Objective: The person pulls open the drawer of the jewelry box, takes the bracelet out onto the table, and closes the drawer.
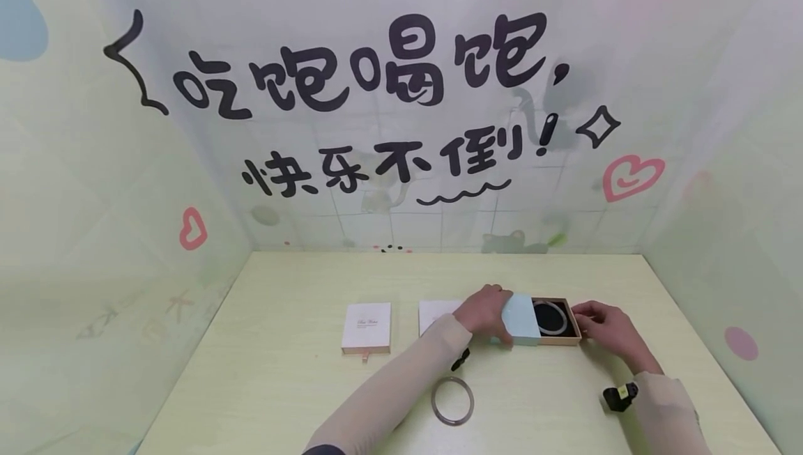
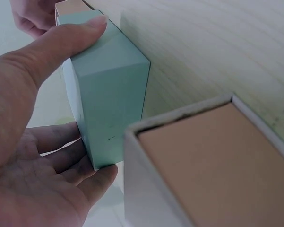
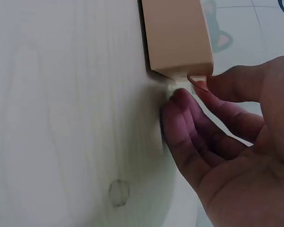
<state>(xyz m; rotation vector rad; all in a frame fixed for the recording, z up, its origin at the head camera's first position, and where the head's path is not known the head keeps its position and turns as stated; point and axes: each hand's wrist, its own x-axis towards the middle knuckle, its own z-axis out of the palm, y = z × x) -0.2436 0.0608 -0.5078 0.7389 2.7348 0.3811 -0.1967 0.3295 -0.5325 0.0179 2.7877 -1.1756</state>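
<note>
A drawer-style gift box stands on the table with its light blue sleeve partly off. My left hand grips this sleeve from its left end, the thumb lying along one side and the fingers on the other. Out of the right end juts the copper-coloured drawer, where a bangle lies on a black lining. At the drawer's front, my right hand pinches a small pull tab between thumb and finger. Another bangle lies on the table below my left wrist.
A white gift box with a pull tab stands at the left. Another white box, close beside the blue one, is partly hidden behind my left arm. Printed fabric walls enclose the back and sides of the table.
</note>
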